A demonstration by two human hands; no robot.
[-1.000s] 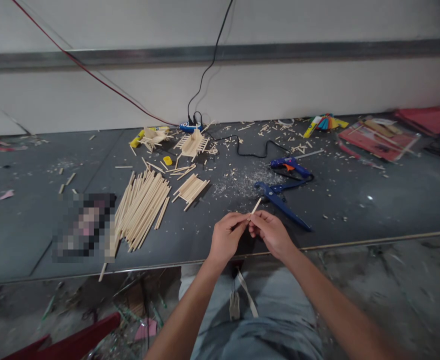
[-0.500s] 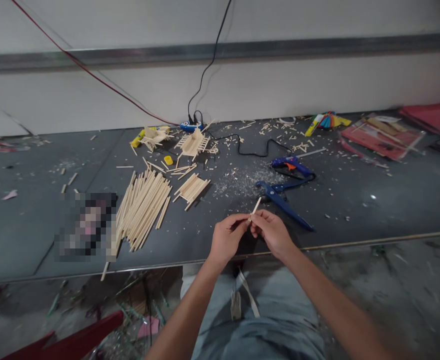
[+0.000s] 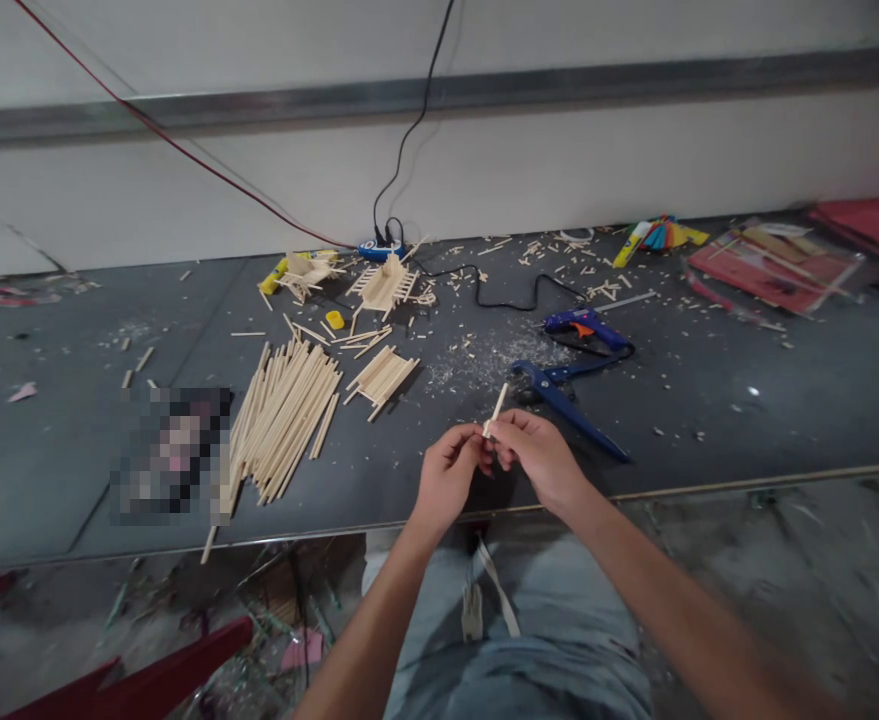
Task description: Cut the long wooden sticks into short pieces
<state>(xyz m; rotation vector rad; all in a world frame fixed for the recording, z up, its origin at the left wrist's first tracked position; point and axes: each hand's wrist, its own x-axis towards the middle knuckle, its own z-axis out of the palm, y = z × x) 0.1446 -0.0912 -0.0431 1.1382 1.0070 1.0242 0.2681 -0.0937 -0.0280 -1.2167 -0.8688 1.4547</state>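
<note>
My left hand [image 3: 448,476] and my right hand [image 3: 535,452] meet over the near edge of a dark table [image 3: 746,420]. Both pinch one short wooden stick [image 3: 496,408], which points up and away from me. Blue cutting pliers [image 3: 568,400] lie just beyond my right hand. A blue glue gun [image 3: 583,324] rests behind them. To the left of my hands lies a pile of long wooden sticks [image 3: 283,418] and a small flat panel of glued sticks [image 3: 383,378].
Small stick models [image 3: 383,284] stand near the wall beside a power strip [image 3: 380,250] with black cables. Stick offcuts and sawdust litter the table. Red sheets [image 3: 776,268] and coloured paper [image 3: 656,236] lie at the far right. A blurred patch [image 3: 170,452] sits at the left.
Both hands have risen slightly with the stick, which now stands a little more upright. The view has drifted a bit to the left.
</note>
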